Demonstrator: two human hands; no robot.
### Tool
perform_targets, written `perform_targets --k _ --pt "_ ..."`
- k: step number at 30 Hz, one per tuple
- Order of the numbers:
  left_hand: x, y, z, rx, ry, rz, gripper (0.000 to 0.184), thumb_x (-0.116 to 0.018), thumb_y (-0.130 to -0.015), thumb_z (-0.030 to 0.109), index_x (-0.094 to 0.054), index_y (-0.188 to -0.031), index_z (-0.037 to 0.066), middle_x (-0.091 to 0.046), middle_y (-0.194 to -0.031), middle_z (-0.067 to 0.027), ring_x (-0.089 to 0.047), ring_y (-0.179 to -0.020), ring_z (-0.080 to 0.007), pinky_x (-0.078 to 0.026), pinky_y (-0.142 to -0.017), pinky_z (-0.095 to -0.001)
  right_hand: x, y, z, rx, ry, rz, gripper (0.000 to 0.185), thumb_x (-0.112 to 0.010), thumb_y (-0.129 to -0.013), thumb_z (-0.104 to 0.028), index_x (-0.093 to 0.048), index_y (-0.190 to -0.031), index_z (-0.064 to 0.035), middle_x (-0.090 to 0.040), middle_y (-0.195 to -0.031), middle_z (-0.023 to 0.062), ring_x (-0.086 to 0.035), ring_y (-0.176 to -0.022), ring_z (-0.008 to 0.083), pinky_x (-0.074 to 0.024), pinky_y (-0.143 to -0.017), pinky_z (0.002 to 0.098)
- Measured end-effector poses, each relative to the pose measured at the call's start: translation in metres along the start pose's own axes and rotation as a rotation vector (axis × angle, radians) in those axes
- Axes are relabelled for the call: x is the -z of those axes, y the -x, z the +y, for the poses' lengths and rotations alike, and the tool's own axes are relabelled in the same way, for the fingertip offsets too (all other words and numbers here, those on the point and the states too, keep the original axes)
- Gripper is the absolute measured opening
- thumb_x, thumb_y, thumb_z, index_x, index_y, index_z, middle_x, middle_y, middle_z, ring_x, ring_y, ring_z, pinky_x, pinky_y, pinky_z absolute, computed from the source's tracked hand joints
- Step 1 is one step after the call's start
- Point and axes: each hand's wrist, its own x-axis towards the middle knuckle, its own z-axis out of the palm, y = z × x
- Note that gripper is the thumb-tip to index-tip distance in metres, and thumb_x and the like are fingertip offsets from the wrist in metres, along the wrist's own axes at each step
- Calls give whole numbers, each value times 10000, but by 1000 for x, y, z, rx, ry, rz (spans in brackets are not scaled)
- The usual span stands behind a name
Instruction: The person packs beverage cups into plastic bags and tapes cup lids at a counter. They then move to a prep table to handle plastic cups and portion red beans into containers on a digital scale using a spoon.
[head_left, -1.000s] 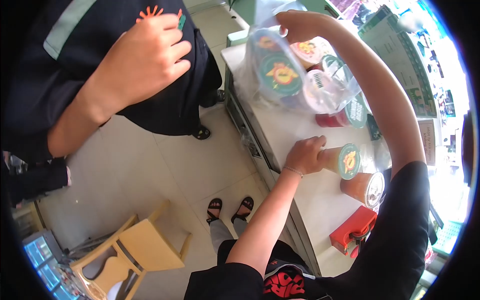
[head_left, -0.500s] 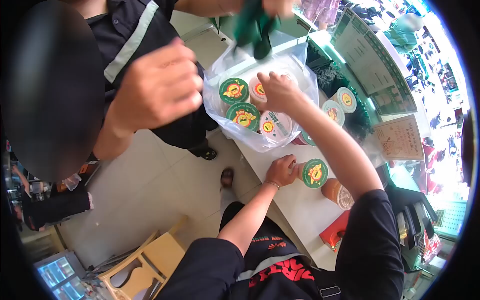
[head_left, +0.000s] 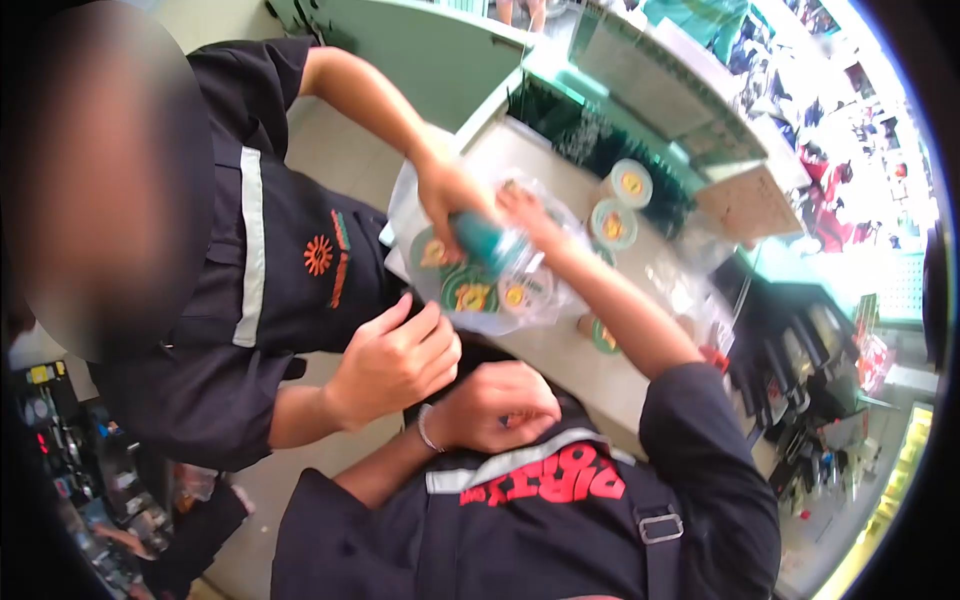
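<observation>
You have your right hand [head_left: 530,212] stretched over the far side of a clear plastic bag [head_left: 482,323], which stands open on the counter [head_left: 553,348] with several sealed drink cups inside; two green-lidded cups [head_left: 468,291] and a white-lidded cup [head_left: 525,292] show at its near side. Whether your right fingers grip a cup or the bag, I cannot tell. Your left hand [head_left: 497,407] is well apart from the right, loosely curled in front of your apron [head_left: 560,540], and its palm is too hidden to say if anything is in it. Just beside it hangs your co-worker's nearer hand [head_left: 398,362], while that person's other hand [head_left: 452,197] holds a blurred teal item [head_left: 482,240] over the cups. The step in hand looks to be handling the bagged cups; any next move there would call for keeping the lids level and your fingers clear of your co-worker's. Outside the bag, two sealed cups [head_left: 622,203] stand by a dark tinsel garland [head_left: 575,130], and another green-lidded cup [head_left: 604,336] sits below your right forearm.
</observation>
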Motion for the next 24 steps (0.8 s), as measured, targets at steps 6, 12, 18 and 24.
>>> perform_targets --k 6,12,18,24 --pt "34 -27 12 97 -525 463 174 -610 -844 -1 -619 -1016 21 -665 -963 -133 -639 -936 -342 -507 -910 -464 12 11 9 -54 -479 97 1013 -925 -645 -312 -470 -1528 -114 -630 -1356 216 -565 -1320 395 -452 -1127 480" --pt "80 -42 -43 870 -931 195 207 -533 -935 27 -603 -1126 -12 -654 -1183 -232 -614 -1138 -437 -503 -979 -502 9 -26 -23 6 137 -89 980 -942 -575 -280 -530 -1463 -242 -612 -1274 141 -603 -1209 384 -523 -1010 488" --pt "112 -11 -100 871 -809 140 561 -741 -905 198 -530 -1382 -10 -608 -1349 -262 -591 -1283 -409 -492 -1081 -468 88 -8 -18 77 -272 111 854 -869 -561 -254 -638 -1380 -172 -638 -1158 156 -618 -1176 367 -526 -989 461" --pt "122 -38 -120 566 -67 260 1121 -993 -668 352 -381 -1553 42 -544 -1470 -122 -527 -1380 -251 -442 -1146 -401 181 -9 -38 201 -526 166 801 -896 -608 -284 -665 -1358 -122 -650 -1178 141 -646 -1105 343 -542 -977 450"
